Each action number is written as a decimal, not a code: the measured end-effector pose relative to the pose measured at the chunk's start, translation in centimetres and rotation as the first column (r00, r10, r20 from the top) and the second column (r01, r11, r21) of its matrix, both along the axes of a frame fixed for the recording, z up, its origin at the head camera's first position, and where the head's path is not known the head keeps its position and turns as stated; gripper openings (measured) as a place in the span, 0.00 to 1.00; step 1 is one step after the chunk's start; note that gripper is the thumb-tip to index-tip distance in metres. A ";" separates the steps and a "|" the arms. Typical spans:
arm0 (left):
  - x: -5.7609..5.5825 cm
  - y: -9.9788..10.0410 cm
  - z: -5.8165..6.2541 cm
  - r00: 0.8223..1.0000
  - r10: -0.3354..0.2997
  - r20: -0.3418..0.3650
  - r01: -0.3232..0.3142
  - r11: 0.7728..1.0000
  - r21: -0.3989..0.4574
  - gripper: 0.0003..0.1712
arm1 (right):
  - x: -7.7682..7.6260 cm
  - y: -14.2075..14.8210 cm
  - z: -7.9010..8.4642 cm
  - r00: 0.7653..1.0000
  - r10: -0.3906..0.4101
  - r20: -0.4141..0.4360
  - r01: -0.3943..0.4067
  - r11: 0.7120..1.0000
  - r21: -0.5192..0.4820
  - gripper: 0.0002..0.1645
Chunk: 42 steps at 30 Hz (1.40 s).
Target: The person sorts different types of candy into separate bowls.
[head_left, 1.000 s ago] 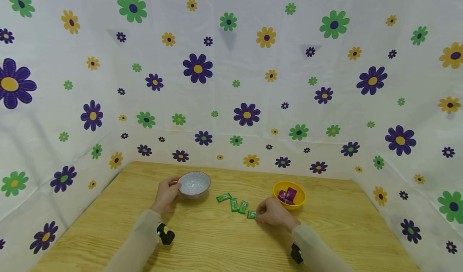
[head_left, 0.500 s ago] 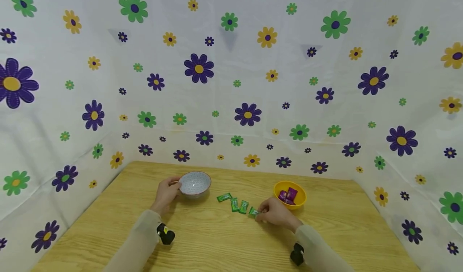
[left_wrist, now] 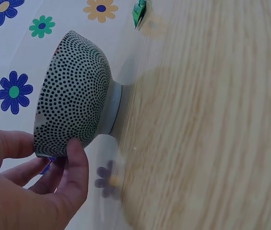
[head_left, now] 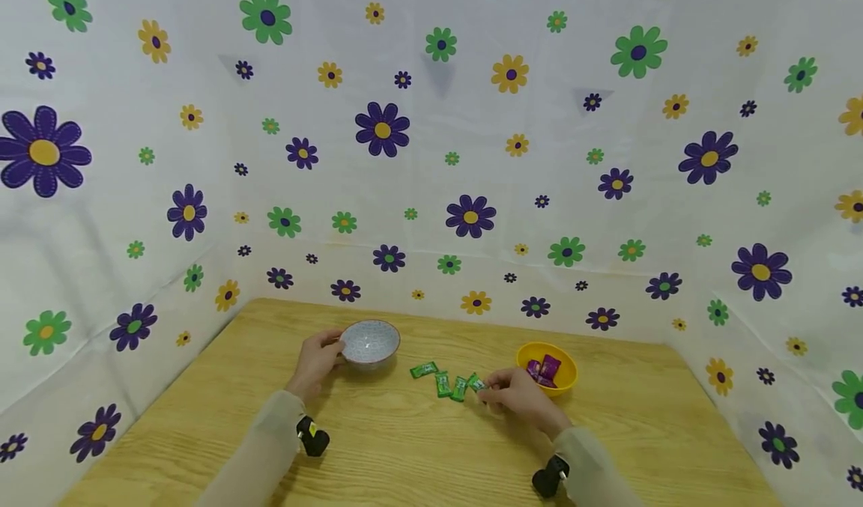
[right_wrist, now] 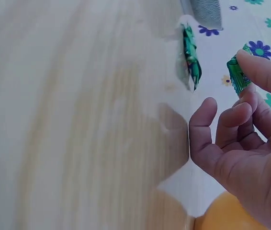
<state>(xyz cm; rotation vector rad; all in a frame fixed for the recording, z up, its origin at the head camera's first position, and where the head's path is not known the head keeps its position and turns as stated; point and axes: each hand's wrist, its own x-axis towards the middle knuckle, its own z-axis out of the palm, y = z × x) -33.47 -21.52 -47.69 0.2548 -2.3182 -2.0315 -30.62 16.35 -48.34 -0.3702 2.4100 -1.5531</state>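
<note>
Our right hand (head_left: 524, 398) pinches green candy (right_wrist: 238, 76); our left hand (head_left: 315, 362) grips a dotted bowl (left_wrist: 75, 86), ten o'clock; counter (head_left: 418, 451) spreads toward six.

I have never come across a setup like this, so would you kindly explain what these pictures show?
There is no machine here, just a person working with bare hands. The wide view comes from a camera on the head; the two close, sideways views come from cameras on the wrists, probably the black devices visible there.

On the wooden table stand a patterned bowl and a yellow bowl holding purple packets. Three green packets lie between the bowls. The left hand grips the patterned bowl by its side. The right hand pinches a fourth green packet, which appears raised off the table.
</note>
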 end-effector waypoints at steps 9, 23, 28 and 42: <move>-0.1 -0.6 -0.2 0.999 -0.036 0.041 0.034 0.999 0.041 0.27 | -0.8 -1.7 -0.2 0.999 -0.033 0.006 0.033 0.994 -0.100 0.13; -0.8 -1.2 -0.5 0.986 -0.151 0.065 0.137 0.973 0.187 0.32 | -2.0 -4.5 -0.2 0.989 -0.149 0.013 0.149 0.977 -0.153 0.22; -0.9 -1.1 -0.6 0.987 -0.146 0.072 0.131 0.975 0.179 0.32 | -2.2 -5.6 -0.1 0.990 -0.136 0.022 0.138 0.972 -0.189 0.22; -0.7 -1.0 -0.5 0.986 -0.152 0.070 0.140 0.977 0.159 0.32 | -2.7 -10.6 0.5 0.995 -0.043 0.085 0.069 0.941 -0.331 0.19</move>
